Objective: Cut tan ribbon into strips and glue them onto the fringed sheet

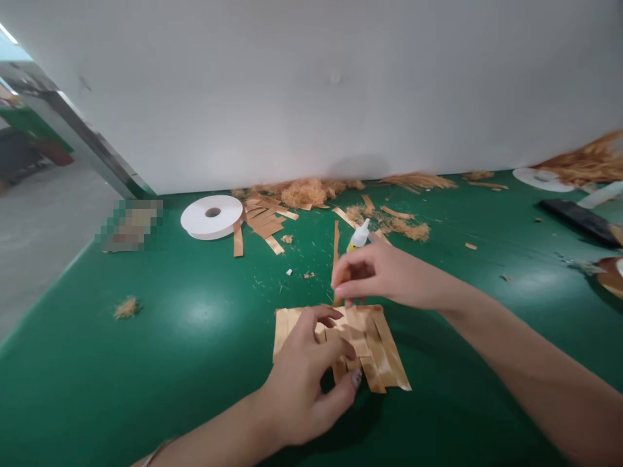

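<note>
A panel of tan flat strips (387,350), laid side by side with some crossing, lies on the green table in front of me. Over its middle is my left hand (311,379), fingers curved and apart, the fingertips at the strips. At the panel's far edge my right hand (363,275) pinches a narrow brown strip (335,243), which extends away from me past the fingers. Just behind that hand shows a white glue bottle (359,235) with a pointed nozzle and a yellow label, its lower part hidden.
A white tape roll (204,217) lies at the back left beside loose strips (265,220). Fibre shavings (306,192) line the white wall (311,97). A pixelated item (134,225) is at the left edge. At right are a black object (577,222) and another white disc (542,179).
</note>
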`<state>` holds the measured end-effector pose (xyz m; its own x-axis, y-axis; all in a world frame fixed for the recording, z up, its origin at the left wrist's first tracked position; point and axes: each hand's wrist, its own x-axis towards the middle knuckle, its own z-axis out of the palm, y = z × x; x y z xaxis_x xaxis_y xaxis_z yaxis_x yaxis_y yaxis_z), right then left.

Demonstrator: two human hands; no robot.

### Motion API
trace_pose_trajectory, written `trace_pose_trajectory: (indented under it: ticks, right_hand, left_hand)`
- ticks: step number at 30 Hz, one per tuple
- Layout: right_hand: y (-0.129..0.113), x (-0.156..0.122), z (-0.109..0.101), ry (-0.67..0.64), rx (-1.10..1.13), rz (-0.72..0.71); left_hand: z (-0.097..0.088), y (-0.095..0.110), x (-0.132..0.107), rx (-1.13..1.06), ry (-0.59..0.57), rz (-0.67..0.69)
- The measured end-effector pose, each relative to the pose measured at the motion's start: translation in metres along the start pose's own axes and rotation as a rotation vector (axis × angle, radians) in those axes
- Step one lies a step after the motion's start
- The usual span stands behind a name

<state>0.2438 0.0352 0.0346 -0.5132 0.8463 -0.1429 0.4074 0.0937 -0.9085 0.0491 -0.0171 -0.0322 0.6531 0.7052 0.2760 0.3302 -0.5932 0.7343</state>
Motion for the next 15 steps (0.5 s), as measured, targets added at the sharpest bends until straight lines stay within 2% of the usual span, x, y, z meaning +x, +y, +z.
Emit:
trace_pose_trajectory:
  ticks: [5, 7, 11, 13, 15]
  right_hand:
    - [0.039, -0.036, -0.004, -0.068, 0.225, 0.16]
    - [0.046, -0.042, -0.002, -0.077, 0.23, 0.188]
    - [0.053, -0.042, 0.002, -0.009, -0.005, 0.145]
    - [0.058, -0.039, 0.002, 0.067, -0.119, 0.12]
    - [0.065, -0.035, 0.002, 0.13, -0.156, 0.134]
  left_hand:
    - [0.006, 0.02, 0.001, -0.139, 0.021, -0.097]
    - [0.008, 0.024, 0.004, -0.208, -0.037, -0.101]
    - [0.011, 0.026, 0.012, -0.213, -0.248, -0.138]
    - [0.012, 0.024, 0.014, -0.195, -0.279, -0.166]
    - [0.012, 0.022, 0.015, -0.175, -0.285, -0.128]
